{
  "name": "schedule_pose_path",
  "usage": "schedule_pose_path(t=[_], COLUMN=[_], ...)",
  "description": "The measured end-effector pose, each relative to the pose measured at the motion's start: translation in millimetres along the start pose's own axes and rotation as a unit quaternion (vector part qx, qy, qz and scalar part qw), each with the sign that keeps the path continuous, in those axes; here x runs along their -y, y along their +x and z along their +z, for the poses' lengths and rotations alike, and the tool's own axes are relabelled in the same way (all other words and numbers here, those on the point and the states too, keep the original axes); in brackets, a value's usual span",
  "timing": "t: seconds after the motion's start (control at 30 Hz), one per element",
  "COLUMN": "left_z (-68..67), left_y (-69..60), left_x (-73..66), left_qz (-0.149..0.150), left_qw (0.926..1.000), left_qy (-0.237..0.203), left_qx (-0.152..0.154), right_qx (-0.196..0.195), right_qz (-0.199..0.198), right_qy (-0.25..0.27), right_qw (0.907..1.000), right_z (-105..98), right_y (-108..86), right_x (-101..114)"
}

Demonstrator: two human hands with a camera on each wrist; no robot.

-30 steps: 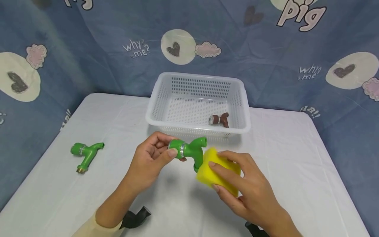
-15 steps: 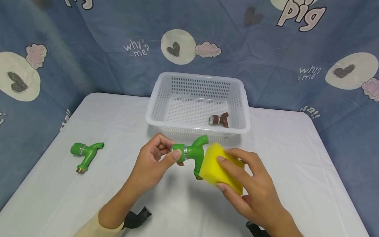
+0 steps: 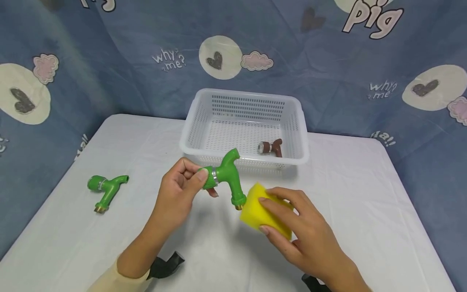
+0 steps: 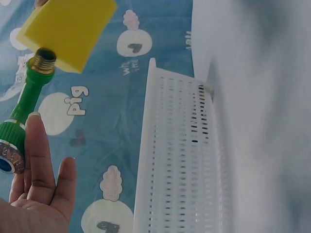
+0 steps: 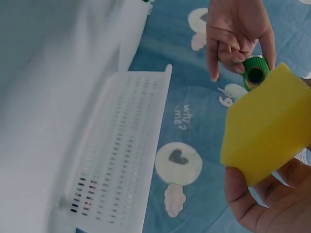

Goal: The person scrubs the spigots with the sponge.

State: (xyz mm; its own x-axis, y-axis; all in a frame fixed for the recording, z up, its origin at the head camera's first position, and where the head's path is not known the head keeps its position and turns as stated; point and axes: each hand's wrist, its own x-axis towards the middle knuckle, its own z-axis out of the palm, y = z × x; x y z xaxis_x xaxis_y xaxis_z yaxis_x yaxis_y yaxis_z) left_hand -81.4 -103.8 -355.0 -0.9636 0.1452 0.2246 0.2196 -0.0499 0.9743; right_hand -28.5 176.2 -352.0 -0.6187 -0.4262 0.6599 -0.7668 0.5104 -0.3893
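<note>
My left hand (image 3: 178, 188) pinches a green faucet (image 3: 230, 174) by its ribbed knob, above the table in front of the basket. The faucet's brass threaded end (image 4: 43, 60) points down toward the sponge in the head view. In my right hand (image 3: 310, 231) I grip a yellow sponge (image 3: 264, 211) between thumb and fingers. The sponge (image 5: 267, 126) is close beside the faucet's threaded end; whether they touch I cannot tell. A second green faucet (image 3: 107, 190) lies on the table at the left.
A white perforated basket (image 3: 189, 138) stands at the back of the table (image 3: 357, 194), a small brown faucet (image 3: 271, 147) inside it. Behind hangs a blue printed cloth (image 3: 138, 32). Black straps (image 3: 166, 265) show at the wrists.
The left hand has moved slightly left and up, and the faucet has tilted so its threaded end shows. The sponge has shifted from the faucet's body to beside its lower end.
</note>
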Motion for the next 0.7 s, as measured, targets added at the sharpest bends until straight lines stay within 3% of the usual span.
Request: schedule_pose_path(t=[0.13,0.37,0.5,0.7], left_z=[0.7,3.1,3.8,4.5], left_y=[1.2,0.9,0.4,0.3], left_x=[0.3,0.4,0.8,3.7], left_qz=[0.0,0.008,0.009,0.01], left_qw=[0.9995,0.9988,0.9985,0.9982], left_qy=[0.003,-0.006,-0.007,-0.007], left_qx=[-0.03,-0.048,-0.054,-0.059], right_qx=[-0.014,-0.057,-0.051,-0.026], right_qz=[0.0,-0.077,-0.104,-0.108], right_qy=[0.011,0.036,0.053,0.091], right_qw=[0.9998,0.9948,0.9919,0.9896], right_z=[-1,2,2,2], right_y=[-0.2,6.0,9.2,8.4], right_x=[1,10,15,19])
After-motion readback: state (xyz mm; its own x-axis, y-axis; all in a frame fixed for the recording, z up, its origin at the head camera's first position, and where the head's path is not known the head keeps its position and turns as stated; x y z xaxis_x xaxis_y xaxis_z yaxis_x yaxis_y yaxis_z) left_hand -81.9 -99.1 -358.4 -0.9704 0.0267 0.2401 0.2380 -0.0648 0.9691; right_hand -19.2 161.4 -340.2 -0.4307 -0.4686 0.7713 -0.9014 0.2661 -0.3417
